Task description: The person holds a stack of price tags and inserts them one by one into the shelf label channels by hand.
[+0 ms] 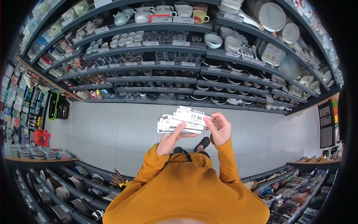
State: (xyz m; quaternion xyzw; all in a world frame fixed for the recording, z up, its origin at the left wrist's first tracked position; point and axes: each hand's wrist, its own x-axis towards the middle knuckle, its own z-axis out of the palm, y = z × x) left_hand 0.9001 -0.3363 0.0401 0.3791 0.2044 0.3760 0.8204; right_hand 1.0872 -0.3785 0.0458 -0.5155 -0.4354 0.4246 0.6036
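Note:
A stack of white price labels (167, 125) lies across my left hand (172, 140), the thumb pressed on top and the fingers underneath. My right hand (220, 128) pinches the right end of the top price label (190, 115), which reads 17.90. Below that label, another one with large digits is partly covered. The labels are fanned unevenly, with their left edges sticking out. Both hands are in front of my body, above the aisle floor, apart from the shelves.
Ahead stands a long shelf unit (153, 79) with glasses, bowls, teapots and plates (272, 17). Black baskets (59, 106) and a red basket (42, 137) stand at the left. Pans and other goods fill shelves behind me on both sides. Grey tiles (93, 130) form the aisle floor.

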